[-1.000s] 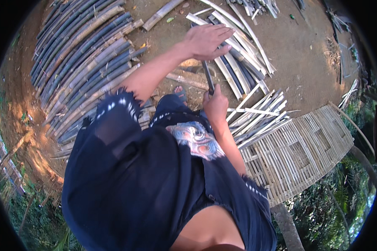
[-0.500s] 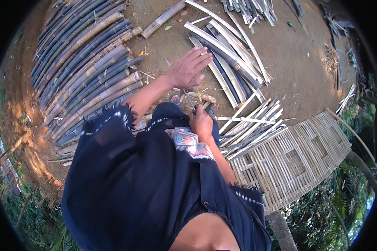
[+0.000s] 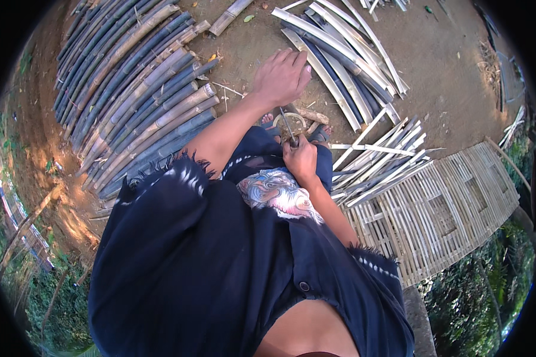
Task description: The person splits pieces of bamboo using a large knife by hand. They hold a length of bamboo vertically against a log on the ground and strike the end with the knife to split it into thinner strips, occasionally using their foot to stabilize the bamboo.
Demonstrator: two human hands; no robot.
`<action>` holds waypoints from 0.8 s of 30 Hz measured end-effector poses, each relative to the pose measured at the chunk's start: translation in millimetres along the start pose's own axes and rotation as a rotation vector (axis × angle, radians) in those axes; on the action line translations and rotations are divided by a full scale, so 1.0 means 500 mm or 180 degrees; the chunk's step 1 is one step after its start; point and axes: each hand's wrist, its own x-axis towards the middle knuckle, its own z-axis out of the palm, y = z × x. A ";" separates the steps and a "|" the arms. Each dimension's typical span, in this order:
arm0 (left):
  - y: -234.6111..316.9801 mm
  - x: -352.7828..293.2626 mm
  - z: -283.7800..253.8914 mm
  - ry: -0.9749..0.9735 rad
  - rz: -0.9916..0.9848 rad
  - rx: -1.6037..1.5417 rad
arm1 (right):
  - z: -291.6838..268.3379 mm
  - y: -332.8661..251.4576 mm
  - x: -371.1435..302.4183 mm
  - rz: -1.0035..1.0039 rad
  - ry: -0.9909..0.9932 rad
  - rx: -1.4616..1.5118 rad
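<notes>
My right hand [image 3: 301, 159] is closed around the dark handle of a long thin knife [image 3: 287, 126], low in front of my lap. Its narrow blade points away from me, and the far end disappears beneath my left hand [image 3: 281, 77]. That hand is held out above, back up, fingers slightly bent and thumb apart. Nothing shows in it; whether it touches the blade cannot be seen. Below the blade, between my sandalled feet, is a pale ring-shaped bamboo end [image 3: 296, 123]. A short piece of wood [image 3: 312, 115] lies just beyond it.
Many bamboo poles [image 3: 143, 89] are piled on the left. Split bamboo lengths [image 3: 345, 56] lie ahead to the right on bare soil. Thin pale strips [image 3: 381, 157] rest beside a slatted bamboo platform [image 3: 423, 220] on the right. A lone bamboo piece [image 3: 229, 16] lies farther ahead.
My left hand has turned so its fingers look more bent and foreshortened. The knife points more directly ahead, its far end now covered. The whole view has shifted slightly.
</notes>
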 end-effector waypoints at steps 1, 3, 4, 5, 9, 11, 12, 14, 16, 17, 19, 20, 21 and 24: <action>0.001 0.005 0.001 -0.0027 -0.0029 -0.0030 | 0.005 0.003 0.002 0.0094 -0.0045 -0.0032; 0.007 -0.005 0.014 -0.0025 -0.0007 -0.0125 | 0.001 0.002 -0.016 0.0218 -0.0131 -0.0071; -0.005 -0.015 0.026 0.0059 0.0052 -0.0164 | -0.007 -0.004 -0.020 0.0192 -0.0146 -0.0079; -0.015 -0.010 0.037 0.0144 0.0109 -0.0205 | -0.013 -0.008 -0.011 0.0164 -0.0161 -0.0088; 0.014 0.014 0.038 -0.0212 -0.0094 -0.0225 | -0.043 -0.004 -0.006 0.0234 -0.0199 -0.0070; 0.008 0.009 0.062 -0.0128 -0.0094 -0.0143 | -0.033 0.013 0.005 0.0285 -0.0391 -0.0115; 0.003 0.006 0.070 -0.0171 -0.0121 -0.0133 | -0.028 0.012 0.021 0.0277 -0.0412 -0.0029; -0.007 0.003 0.086 -0.0252 -0.0178 -0.0111 | -0.011 0.041 0.038 0.0316 -0.0669 -0.0093; -0.017 -0.057 0.129 -0.0667 -0.0660 -0.0384 | 0.006 0.082 0.034 0.0424 -0.0929 -0.0149; -0.046 -0.039 0.155 -0.0701 -0.0846 -0.0467 | 0.055 0.128 0.034 0.0280 -0.0782 -0.0240; -0.067 -0.027 0.197 -0.0682 -0.0619 -0.0461 | 0.100 0.174 0.030 0.0203 -0.0809 -0.0292; -0.063 -0.044 0.216 -0.0707 -0.0603 -0.0471 | 0.125 0.203 0.053 0.0206 -0.0847 -0.0400; -0.061 -0.047 0.223 -0.0601 -0.0509 -0.0377 | 0.138 0.212 0.091 0.0299 -0.0931 -0.0255; -0.066 -0.051 0.256 -0.0326 -0.0121 -0.0360 | 0.146 0.240 0.033 0.0271 -0.0921 -0.0043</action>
